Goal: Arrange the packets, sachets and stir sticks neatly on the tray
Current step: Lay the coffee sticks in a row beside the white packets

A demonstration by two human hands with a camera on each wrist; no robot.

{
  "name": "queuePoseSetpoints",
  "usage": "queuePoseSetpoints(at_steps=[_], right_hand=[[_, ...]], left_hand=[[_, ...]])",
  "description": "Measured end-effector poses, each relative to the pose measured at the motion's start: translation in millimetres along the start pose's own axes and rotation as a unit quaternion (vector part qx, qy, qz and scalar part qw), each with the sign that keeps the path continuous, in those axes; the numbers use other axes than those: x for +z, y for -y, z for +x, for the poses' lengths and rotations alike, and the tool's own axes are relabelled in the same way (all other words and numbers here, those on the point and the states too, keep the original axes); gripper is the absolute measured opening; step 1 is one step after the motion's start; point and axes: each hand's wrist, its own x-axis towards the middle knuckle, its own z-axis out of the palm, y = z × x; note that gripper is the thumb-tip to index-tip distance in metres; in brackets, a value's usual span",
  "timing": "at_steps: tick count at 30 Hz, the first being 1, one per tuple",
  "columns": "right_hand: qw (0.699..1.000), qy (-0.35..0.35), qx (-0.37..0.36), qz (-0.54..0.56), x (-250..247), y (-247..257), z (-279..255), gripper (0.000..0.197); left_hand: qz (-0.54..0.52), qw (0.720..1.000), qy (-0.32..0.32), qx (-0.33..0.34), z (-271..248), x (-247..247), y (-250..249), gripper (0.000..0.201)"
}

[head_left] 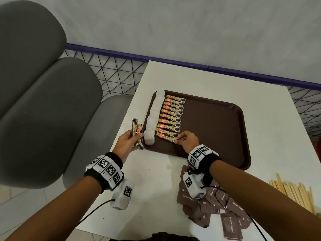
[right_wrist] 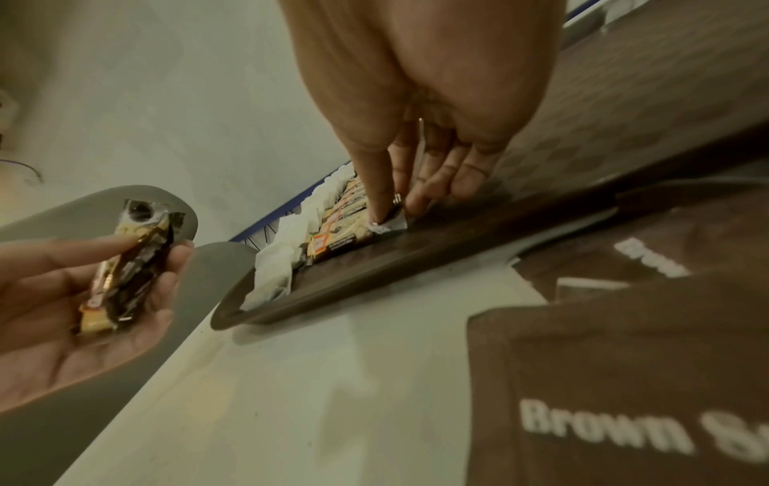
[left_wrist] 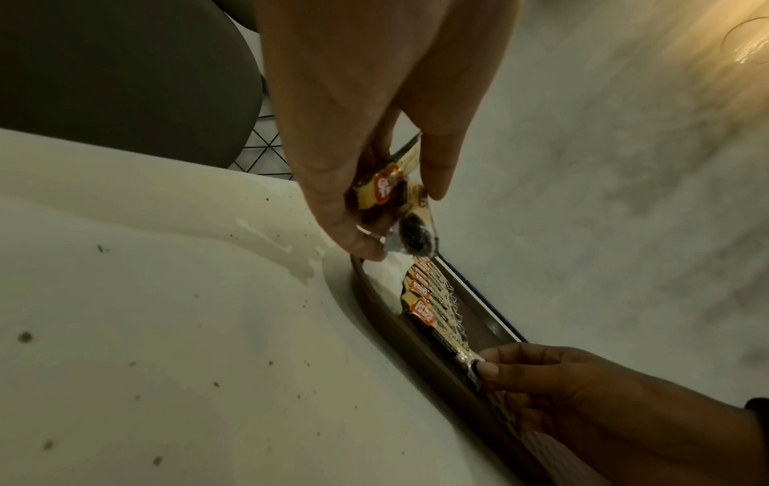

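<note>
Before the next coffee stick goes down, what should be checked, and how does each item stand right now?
1. Left hand holds spare coffee sticks: ok.
2. Right hand pinches the nearest stick flat on the tray: ok.
3. Coffee row parallel: ok.
4. White sachets lined along the tray's left edge: ok.
5. Brown sugar packets on tray: not ok.
6. Stir sticks on tray: not ok.

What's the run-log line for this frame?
left hand: holds spare coffee sachets | right hand: pinches nearest sachet on tray | sugar packets, stir sticks: off tray

Dim wrist cams, blurry fisheye edges
</note>
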Motion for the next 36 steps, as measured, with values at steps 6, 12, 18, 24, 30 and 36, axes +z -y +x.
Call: queuePoseSetpoints(at_steps=[6,12,18,24,30,36], right_hand=[[0.998,-0.033,-0.054,-0.027,4,-4,0,0.018],[0.988,0.034,-0.145,0.047,8,12,-18,0.013],[0.961,0.189,-0.157,0.126,15,29,-39,0.007],[0.963,0.171,-0.140,0.157,7,29,-39,0.017],[0.963,0.150,-0.109,0.197,-10,26,-34,0.011],[0.981,0.090,-0.079,0.153,-26,-2,-22,0.007]], left_hand=[[0.026,1.000,0.006,0.004,1,1,7,0.023],[0.049,0.999,0.006,0.014,3,14,4,0.025],[0.012,1.000,0.017,0.021,2,23,2,0.035],[-0.032,0.999,0.012,0.028,-3,27,1,0.012],[-0.024,0.999,0.024,0.006,-3,25,-1,0.022],[-0.029,0.999,-0.008,-0.036,-1,12,-2,0.018]])
